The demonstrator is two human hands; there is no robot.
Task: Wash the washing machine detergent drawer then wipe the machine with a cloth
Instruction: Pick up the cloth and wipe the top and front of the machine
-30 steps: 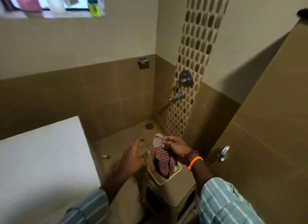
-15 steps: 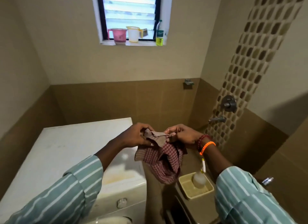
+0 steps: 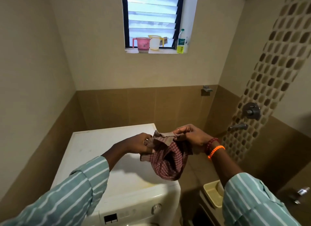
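Above the washing machine (image 3: pixel 104 145), both hands' fingers pinch a cloth (image 3: pixel 168 163), hiding its edge.

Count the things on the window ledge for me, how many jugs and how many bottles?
Jugs: 2, a pink jug and a pale yellow-handled jug.
Bottles: 1, a bottle with yellow liquid.
Total: 3.

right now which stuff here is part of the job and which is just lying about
In use: cloth, held by left hand and right hand; washer.
Lying about: pink jug, white jug, bottle, tray, tap.
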